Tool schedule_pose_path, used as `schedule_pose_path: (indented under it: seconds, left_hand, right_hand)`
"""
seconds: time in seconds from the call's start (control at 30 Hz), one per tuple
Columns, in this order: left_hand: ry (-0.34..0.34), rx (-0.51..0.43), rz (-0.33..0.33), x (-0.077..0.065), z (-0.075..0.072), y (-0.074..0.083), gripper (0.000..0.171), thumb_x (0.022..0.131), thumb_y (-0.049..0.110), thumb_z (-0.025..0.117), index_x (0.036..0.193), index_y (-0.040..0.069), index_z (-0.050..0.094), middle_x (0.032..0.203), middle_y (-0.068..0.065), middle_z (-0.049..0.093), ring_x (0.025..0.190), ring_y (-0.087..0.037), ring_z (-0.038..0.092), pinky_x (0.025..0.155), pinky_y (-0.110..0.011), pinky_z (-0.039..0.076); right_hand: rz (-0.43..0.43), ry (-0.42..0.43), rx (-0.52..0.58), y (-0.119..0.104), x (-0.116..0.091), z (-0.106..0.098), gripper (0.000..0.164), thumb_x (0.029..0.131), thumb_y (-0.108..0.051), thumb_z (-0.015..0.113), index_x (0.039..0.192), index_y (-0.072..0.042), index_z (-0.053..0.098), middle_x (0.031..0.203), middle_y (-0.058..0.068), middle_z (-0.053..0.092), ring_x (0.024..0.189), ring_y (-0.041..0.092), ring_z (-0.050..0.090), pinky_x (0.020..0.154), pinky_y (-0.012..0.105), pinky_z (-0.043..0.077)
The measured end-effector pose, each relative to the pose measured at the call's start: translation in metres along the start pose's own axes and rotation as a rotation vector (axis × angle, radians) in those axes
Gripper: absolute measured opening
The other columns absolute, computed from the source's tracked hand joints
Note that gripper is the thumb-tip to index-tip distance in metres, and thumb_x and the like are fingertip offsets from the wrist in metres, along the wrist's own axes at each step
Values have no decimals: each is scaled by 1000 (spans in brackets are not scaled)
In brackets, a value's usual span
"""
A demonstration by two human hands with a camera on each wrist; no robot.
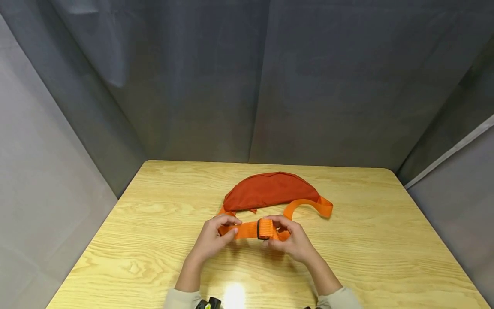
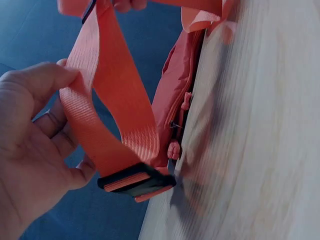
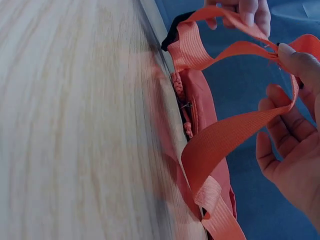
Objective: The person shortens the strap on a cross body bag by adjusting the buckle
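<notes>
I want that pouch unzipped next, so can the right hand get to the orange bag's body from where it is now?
Probably yes. The bag lies just beyond the right hand with nothing between, but that hand now pinches the strap at its buckle, so it must release first.

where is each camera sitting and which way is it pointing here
Head: worn on the head, looking forward and down at the wooden table; the left hand and right hand hold the orange strap of the waist bag; both forearms and sleeves show.
Left wrist: along the palm toward the strap and black buckle.
Right wrist: past the fingers to the strap loop.
All three views share the strap and the bag.
</notes>
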State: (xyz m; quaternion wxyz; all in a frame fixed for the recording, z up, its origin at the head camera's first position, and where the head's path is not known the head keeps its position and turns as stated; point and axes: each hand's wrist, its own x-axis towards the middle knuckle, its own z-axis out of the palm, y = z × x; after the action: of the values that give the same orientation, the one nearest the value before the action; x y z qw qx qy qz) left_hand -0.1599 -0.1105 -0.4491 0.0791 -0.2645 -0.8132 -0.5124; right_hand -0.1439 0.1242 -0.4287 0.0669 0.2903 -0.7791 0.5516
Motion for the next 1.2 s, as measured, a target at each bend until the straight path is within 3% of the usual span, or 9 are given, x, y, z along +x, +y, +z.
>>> schedule_pose_path:
  seconds: [0.3, 0.53, 0.67, 0.83, 1.0, 1.2]
  left_hand:
    - [-7, -20, 30, 3, 5, -2, 17, 78, 11, 62, 94, 17, 61, 90, 8, 59, 77, -11, 52, 66, -32, 44]
    - [46, -35, 94, 11, 10, 29, 17, 73, -2, 65, 88, 4, 62, 79, -5, 58, 68, -16, 51, 58, -28, 43]
    - [54, -38, 62, 10, 6, 40, 15, 73, -6, 63, 86, 1, 61, 76, -8, 57, 66, -19, 51, 58, -28, 43]
    - [20, -50, 33, 7, -1, 38, 12, 76, -5, 61, 86, 1, 60, 79, -9, 59, 69, -20, 51, 61, -30, 44]
    - [38, -35, -8, 1, -8, 33, 12, 75, -5, 61, 85, 2, 61, 75, -8, 55, 69, -18, 49, 61, -32, 42]
    - [2, -74, -20, -2, -7, 17, 12, 77, -3, 59, 85, 7, 59, 79, -4, 56, 72, -16, 49, 62, -31, 43]
  right_hand:
    - [-36, -37, 41, 0, 4, 0, 49, 64, 3, 72, 109, -5, 55, 87, 5, 59, 78, 19, 53, 65, 40, 43]
    - [-42, -49, 54, -2, 6, 3, 48, 64, 3, 71, 108, -5, 54, 89, 8, 59, 79, 22, 54, 64, 42, 43]
    - [-21, -39, 37, -2, 6, 1, 48, 64, 1, 73, 108, -5, 55, 88, 7, 59, 78, 21, 54, 64, 44, 42]
    - [22, -31, 26, 0, 3, -2, 50, 62, 0, 74, 108, -5, 55, 87, 7, 59, 78, 22, 54, 66, 43, 43]
    - [93, -21, 55, 2, -1, -7, 50, 63, -1, 74, 109, -5, 55, 88, 7, 59, 77, 27, 52, 68, 44, 42]
    - [110, -26, 86, 4, -2, -7, 50, 64, -1, 74, 110, -6, 54, 88, 8, 57, 76, 29, 51, 67, 41, 43]
